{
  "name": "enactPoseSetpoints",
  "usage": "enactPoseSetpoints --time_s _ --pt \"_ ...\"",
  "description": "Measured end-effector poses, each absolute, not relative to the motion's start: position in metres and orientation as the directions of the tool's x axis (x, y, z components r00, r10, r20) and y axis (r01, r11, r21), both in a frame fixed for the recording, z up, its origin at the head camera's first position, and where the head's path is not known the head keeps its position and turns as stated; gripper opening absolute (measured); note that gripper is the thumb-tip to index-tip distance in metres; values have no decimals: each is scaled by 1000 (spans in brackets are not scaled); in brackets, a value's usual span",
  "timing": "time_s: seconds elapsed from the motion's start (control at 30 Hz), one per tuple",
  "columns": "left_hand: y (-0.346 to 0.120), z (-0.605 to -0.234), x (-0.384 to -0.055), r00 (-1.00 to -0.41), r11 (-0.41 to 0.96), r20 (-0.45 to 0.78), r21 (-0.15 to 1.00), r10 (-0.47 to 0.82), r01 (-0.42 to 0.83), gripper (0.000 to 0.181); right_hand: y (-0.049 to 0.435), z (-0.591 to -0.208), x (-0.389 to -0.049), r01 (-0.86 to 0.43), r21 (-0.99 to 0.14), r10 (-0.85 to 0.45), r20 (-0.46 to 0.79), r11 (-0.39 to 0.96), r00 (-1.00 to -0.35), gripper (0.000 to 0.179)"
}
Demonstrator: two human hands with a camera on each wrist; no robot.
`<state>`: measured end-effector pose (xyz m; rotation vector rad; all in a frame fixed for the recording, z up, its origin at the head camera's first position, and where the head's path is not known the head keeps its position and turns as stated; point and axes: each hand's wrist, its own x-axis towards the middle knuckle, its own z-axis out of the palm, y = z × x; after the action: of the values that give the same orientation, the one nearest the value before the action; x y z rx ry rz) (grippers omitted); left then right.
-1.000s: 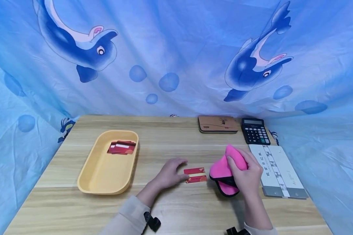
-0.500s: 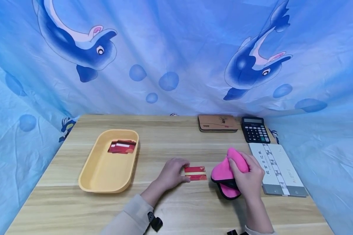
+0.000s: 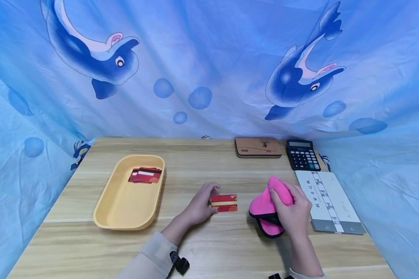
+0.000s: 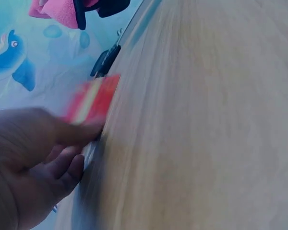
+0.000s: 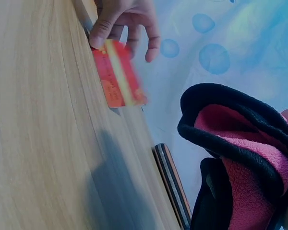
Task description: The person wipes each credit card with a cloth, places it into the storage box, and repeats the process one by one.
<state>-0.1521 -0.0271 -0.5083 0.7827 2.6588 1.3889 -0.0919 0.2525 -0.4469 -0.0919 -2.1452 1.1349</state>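
Observation:
My left hand (image 3: 199, 206) pinches the left edge of a red card (image 3: 224, 203) with a gold band across it. In the right wrist view the card (image 5: 117, 74) slants up off the table, its far side blurred. Over the table to the right, my right hand (image 3: 294, 205) grips a folded pink fleece cloth (image 3: 267, 203) with black edging. The cloth (image 5: 252, 191) hangs in soft folds, with most of the hand out of the right wrist view. A short space separates the card from the cloth.
A yellow tray (image 3: 125, 221) on the left holds several red cards (image 3: 145, 175). At the back lies a brown wallet (image 3: 258, 147), with a black calculator (image 3: 303, 155) right of it. A white and grey notebook (image 3: 329, 201) lies by the right edge.
My left hand has closed on the card and drawn it slightly left, lifting it off the table. My right hand stays nearly in place with the cloth.

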Motion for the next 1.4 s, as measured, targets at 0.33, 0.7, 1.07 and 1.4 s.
enactPoseSetpoints --time_s 0.33,0.7,1.07,1.4 --pt "-34 -491 -161 -983 247 112 958 148 146 21 239 -439 -101 -330 -710 277 594 623 -755 41" --pt "-24 -440 -165 -993 -182 28 983 113 7 29 206 -420 -121 -461 -608 166 701 647 -693 40" --pt "-11 -409 -148 -937 -102 180 982 299 156 38 165 -405 -142 -505 -430 61 803 748 -593 36" --pt "-18 -409 -149 -915 -89 192 981 355 172 38 139 -396 -134 -662 -447 -50 806 602 -590 28"
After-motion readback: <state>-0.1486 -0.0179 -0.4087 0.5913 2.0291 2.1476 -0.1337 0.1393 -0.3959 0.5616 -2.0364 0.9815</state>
